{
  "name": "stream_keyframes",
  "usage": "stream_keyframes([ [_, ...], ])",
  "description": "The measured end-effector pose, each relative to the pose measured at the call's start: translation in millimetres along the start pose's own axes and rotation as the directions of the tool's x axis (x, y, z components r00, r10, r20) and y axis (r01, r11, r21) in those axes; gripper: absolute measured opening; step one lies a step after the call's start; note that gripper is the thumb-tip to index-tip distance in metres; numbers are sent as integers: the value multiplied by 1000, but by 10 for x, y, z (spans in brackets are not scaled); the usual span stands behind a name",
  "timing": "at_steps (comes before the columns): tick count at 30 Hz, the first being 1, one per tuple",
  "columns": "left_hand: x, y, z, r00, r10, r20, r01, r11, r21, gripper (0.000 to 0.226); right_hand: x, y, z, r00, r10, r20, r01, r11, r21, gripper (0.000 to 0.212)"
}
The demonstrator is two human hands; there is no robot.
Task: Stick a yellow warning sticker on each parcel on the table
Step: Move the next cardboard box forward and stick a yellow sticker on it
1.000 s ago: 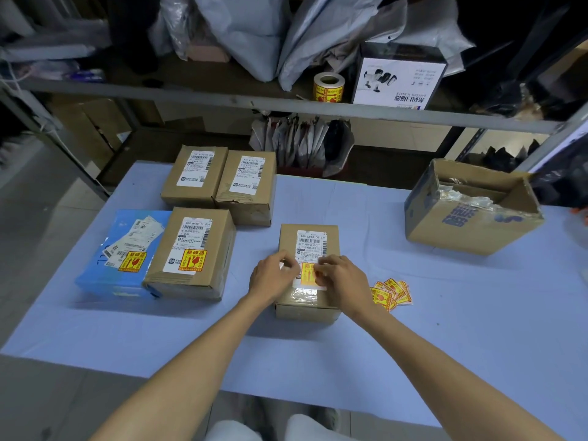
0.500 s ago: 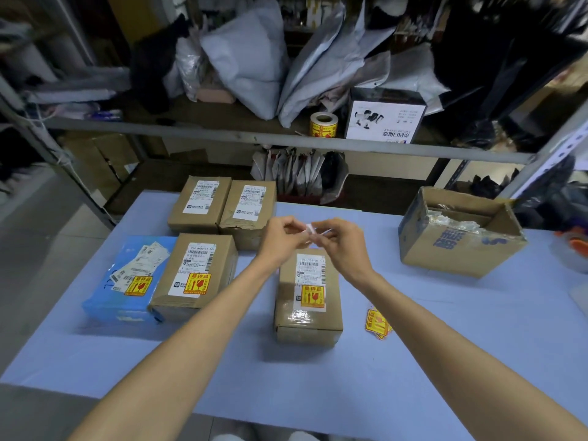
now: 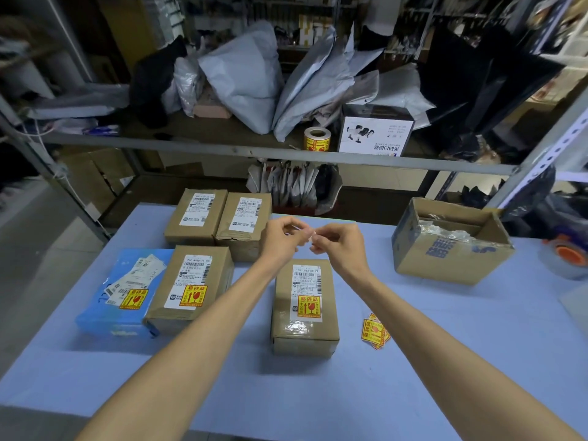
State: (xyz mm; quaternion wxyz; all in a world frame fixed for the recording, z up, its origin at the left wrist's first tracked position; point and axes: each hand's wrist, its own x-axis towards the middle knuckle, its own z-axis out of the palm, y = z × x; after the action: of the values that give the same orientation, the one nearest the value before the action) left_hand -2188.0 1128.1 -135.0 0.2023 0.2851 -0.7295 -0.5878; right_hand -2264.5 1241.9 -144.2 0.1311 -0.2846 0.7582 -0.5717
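While the fingers [image 3: 294,225] of the left hand [image 3: 281,240] and the fingers [image 3: 319,241] of the right hand [image 3: 339,248] meet in the air, they pinch a small white scrap [image 3: 305,232] between them; the fingertips of each hand are pressed together on it; the scrap is too small to tell what it is. Both hands hang above the counter [image 3: 445,361], which has a blue cover; right under them lies the middle parcel [image 3: 304,335], a brown box with a yellow sticker [image 3: 309,307] stuck below its white label; just to its right a little pile of loose stickers [image 3: 375,334] lies flat on the counter. To the left sits a bigger brown parcel [image 3: 197,268] with a yellow sticker of its own; it touches a blue parcel [image 3: 105,316] that has one too. Behind these, the back left parcel [image 3: 195,218] and the back right parcel [image 3: 243,222] sit side by side, touching; they show only white labels. Far to the right sits an open carton [image 3: 445,259]; on the shelf [image 3: 222,144] behind the counter stands a sticker roll [image 3: 317,139].
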Motion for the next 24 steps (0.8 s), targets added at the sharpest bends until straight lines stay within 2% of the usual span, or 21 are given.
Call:
stream_keyframes([
  [3, 1, 7, 17, 999, -34, 28, 36, 997, -64, 3, -6, -3, -20, 999, 29, -23, -27, 995, 94, 12],
  [8, 1, 11, 13, 994, -67, 83, 76, 991, -114, 11, -10, -28, -8, 1000, 9, -1, -9, 981, 196, 7],
  [13, 15, 11, -29, 986, -76, 146, 90, 991, -96, 17, -12, -19, 31, 1000, -30, -6, 31, 984, 174, 5],
  [17, 15, 16, -72, 959, -160, 235, 186, 978, -93, 24, -6, 9, 17, 997, -18, -69, 23, 997, 72, 19],
  [21, -15, 31, -110, 920, -234, 314, 319, 913, -253, 9, -11, 21, -66, 997, -30, 66, 25, 996, 81, 15],
  [24, -44, 54, -129, 913, -261, 314, 365, 866, -341, 4, -48, 20, -67, 992, -25, 125, 8, 992, 130, 11],
])
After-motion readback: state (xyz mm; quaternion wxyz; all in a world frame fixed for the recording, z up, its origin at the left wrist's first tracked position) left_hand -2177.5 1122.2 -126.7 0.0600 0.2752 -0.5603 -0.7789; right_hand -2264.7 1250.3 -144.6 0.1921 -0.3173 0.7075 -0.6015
